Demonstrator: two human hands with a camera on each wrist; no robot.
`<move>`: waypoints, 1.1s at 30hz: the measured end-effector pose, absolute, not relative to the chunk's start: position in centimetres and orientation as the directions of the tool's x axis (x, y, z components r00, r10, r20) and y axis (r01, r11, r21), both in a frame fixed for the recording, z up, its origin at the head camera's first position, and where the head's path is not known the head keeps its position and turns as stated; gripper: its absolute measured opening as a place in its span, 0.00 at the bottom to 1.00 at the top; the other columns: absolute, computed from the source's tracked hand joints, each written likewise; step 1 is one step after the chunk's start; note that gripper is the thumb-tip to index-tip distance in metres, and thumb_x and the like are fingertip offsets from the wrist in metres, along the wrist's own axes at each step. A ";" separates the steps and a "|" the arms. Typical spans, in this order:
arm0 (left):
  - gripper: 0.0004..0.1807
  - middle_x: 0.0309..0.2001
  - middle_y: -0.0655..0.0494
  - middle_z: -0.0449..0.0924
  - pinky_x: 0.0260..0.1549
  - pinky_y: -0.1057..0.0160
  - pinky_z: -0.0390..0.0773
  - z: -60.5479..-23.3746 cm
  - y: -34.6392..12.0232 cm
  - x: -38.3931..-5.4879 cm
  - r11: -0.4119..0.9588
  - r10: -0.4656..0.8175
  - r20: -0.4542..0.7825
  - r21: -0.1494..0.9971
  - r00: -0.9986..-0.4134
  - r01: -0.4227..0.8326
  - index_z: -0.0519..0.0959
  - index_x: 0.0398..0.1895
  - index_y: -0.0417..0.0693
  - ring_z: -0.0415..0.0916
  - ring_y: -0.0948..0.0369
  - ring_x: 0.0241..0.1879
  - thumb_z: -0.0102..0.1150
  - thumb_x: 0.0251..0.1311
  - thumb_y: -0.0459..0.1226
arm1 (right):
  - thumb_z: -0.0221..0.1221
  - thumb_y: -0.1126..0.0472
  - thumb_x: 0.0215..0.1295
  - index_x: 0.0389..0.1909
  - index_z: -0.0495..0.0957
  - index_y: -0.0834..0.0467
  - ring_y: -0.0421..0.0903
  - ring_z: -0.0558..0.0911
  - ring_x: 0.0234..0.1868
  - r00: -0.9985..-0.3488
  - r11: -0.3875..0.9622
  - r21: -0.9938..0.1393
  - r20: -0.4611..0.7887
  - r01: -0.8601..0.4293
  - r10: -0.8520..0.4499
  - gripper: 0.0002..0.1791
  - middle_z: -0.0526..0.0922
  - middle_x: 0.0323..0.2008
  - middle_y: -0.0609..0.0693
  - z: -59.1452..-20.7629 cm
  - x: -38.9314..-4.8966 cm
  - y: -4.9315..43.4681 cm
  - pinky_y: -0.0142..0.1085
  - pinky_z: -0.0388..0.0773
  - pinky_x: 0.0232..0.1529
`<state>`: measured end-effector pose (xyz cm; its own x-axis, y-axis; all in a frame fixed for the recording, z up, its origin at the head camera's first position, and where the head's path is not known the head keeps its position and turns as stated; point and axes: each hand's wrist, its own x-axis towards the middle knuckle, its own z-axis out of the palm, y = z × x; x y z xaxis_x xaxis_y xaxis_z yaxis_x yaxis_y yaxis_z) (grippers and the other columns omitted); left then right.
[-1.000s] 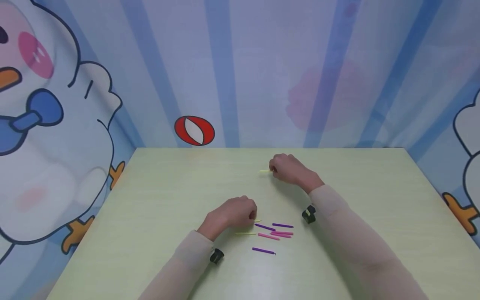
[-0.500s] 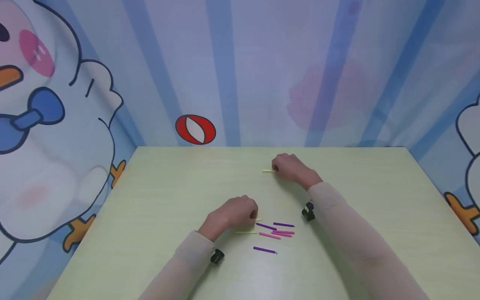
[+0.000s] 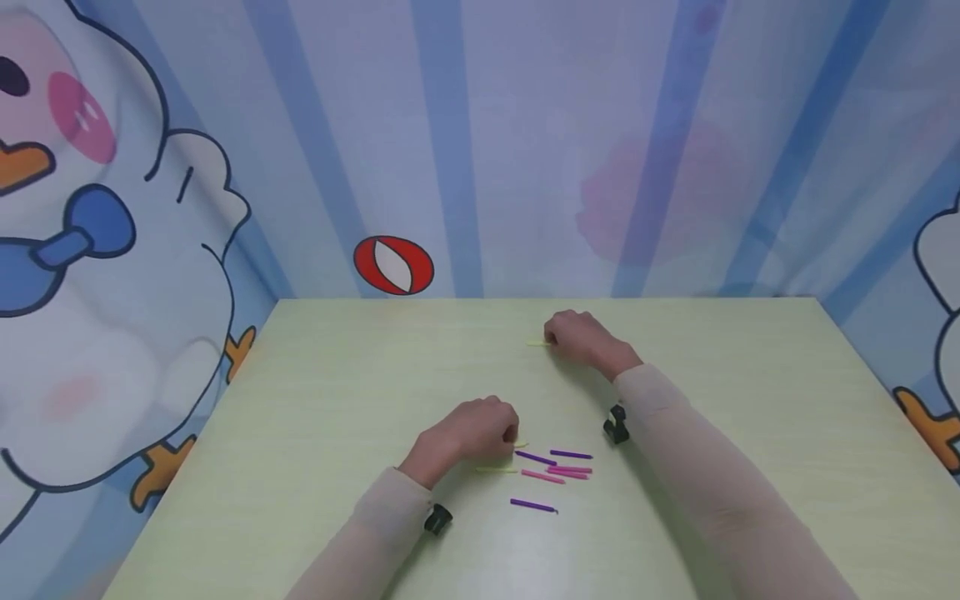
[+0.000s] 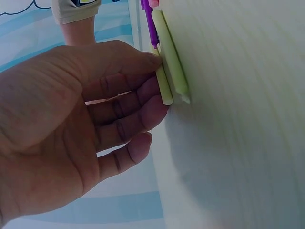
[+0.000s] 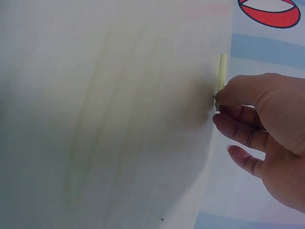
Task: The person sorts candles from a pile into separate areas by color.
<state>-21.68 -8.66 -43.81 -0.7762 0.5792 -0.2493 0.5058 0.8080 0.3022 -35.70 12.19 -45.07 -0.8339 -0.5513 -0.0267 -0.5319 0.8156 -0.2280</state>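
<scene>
Near the middle of the table, my left hand (image 3: 474, 429) pinches a thin yellow candle (image 4: 164, 88) between thumb and fingertips, right at the tabletop. Just beside it lies another yellow candle (image 4: 172, 57) with a wick at its end. Farther back, my right hand (image 3: 581, 337) pinches a yellow candle (image 5: 222, 69) by its wick end; the other end sticks out to the left in the head view. To the right of the left hand lie several purple and pink candles, among them a purple candle (image 3: 572, 454) and a pink candle (image 3: 543, 477).
A single purple candle (image 3: 533, 505) lies nearer the front, apart from the group. The pale table (image 3: 360, 358) ends at the back against a blue striped cloth (image 3: 517, 150) with printed cartoon birds. Each wrist carries a small black device (image 3: 617, 425).
Both hands keep their places and their grips on the yellow candles. Only the head view shifts slightly.
</scene>
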 end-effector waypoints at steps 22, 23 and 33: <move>0.03 0.25 0.62 0.74 0.31 0.66 0.71 -44.0 -8.5 -21.6 0.825 0.555 -0.253 0.290 -0.793 0.485 0.83 0.31 0.53 0.69 0.63 0.27 0.64 0.63 0.36 | 0.59 0.72 0.65 0.42 0.83 0.64 0.52 0.80 0.41 -0.809 0.781 -0.233 0.048 -0.580 -0.586 0.08 0.81 0.38 0.55 -44.9 -34.7 12.9 0.45 0.78 0.44; 0.03 0.25 0.61 0.74 0.30 0.66 0.71 -44.1 -8.5 -21.6 0.825 0.555 -0.251 0.287 -0.793 0.487 0.84 0.31 0.53 0.69 0.63 0.27 0.63 0.63 0.36 | 0.59 0.72 0.66 0.43 0.83 0.64 0.52 0.80 0.42 -0.806 0.780 -0.223 0.052 -0.585 -0.590 0.08 0.81 0.38 0.56 -44.7 -34.5 12.9 0.45 0.78 0.45; 0.08 0.22 0.60 0.70 0.27 0.65 0.68 -43.8 -8.4 -21.6 0.815 0.572 -0.247 0.272 -0.782 0.511 0.80 0.26 0.53 0.65 0.63 0.25 0.61 0.63 0.33 | 0.62 0.68 0.66 0.47 0.83 0.64 0.51 0.82 0.43 -0.782 0.760 -0.197 0.060 -0.619 -0.621 0.10 0.81 0.41 0.55 -43.0 -31.6 13.2 0.45 0.79 0.46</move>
